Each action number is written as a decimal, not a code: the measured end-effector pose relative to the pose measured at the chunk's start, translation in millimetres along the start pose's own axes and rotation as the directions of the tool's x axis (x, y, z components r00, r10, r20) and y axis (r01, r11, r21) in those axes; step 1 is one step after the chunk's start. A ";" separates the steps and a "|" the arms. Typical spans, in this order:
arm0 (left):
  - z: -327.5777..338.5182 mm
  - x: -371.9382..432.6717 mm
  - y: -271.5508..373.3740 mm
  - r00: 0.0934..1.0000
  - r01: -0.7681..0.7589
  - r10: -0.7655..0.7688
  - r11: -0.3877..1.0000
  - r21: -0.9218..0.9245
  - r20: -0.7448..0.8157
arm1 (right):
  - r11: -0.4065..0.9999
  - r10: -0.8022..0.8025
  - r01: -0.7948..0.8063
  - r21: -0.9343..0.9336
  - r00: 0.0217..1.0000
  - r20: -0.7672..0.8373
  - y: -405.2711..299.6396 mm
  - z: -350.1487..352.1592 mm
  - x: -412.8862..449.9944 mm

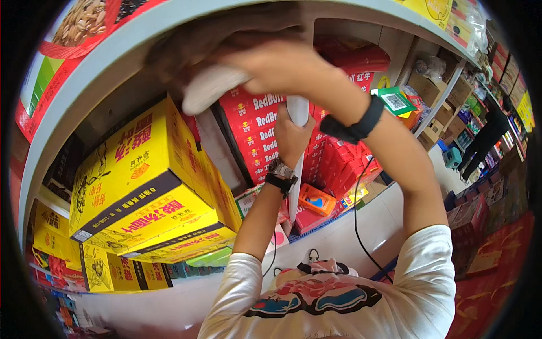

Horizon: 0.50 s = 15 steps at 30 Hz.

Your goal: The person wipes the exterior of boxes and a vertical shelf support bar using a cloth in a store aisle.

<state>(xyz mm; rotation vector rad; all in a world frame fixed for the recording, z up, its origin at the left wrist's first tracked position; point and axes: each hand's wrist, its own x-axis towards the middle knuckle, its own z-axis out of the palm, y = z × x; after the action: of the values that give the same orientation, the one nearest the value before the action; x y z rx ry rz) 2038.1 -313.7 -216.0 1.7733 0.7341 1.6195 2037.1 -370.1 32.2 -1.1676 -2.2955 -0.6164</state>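
Note:
My left hand (295,134), with a metal watch and a black band at its wrist, is closed around the edge of a white shelf upright (299,111). Farther up and to the left is my right hand (269,65), blurred by motion, with a black band on its wrist. It holds a whitish, blurred item, apparently a cloth (215,88); part of it and the fingers cannot be made out. Behind the hands stand red Red Bull cartons (258,131). A large yellow carton (127,169) with pink print lies to the left of my left forearm.
A curved-looking white shelf edge (114,48) runs above, with packaged goods on it. An orange box (317,200) and red packs (349,167) sit low beside the upright. Two black cords hang near my arms. A person in dark clothes (487,131) stands in the aisle at far right.

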 end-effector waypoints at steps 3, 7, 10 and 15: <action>2.9 -2.9 -0.3 1.000 -0.013 0.013 1.000 -0.018 -0.028 | 0.982 -0.050 0.003 -0.190 0.969 -0.243 59.4 -12.8 -56.1; 11.9 -10.5 -11.4 0.999 -0.026 0.027 0.999 0.025 -0.032 | 0.912 -0.364 0.247 -0.328 0.856 -0.367 99.4 -25.5 -84.1; 16.9 -29.1 -27.2 0.997 0.066 -0.063 0.993 0.099 -0.040 | 0.998 -0.049 0.024 -0.065 0.908 -0.417 106.2 17.0 -99.2; 36.3 -78.9 -63.9 0.990 0.122 -0.116 0.989 0.078 -0.086 | 0.993 -0.096 0.102 0.053 0.989 -0.112 127.2 120.5 -203.0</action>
<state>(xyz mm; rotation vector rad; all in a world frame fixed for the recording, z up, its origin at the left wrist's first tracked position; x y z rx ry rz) 2067.3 -334.1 -317.7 1.6939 0.9396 1.6098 2220.9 -355.1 -162.5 -0.9728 -2.2729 -0.6288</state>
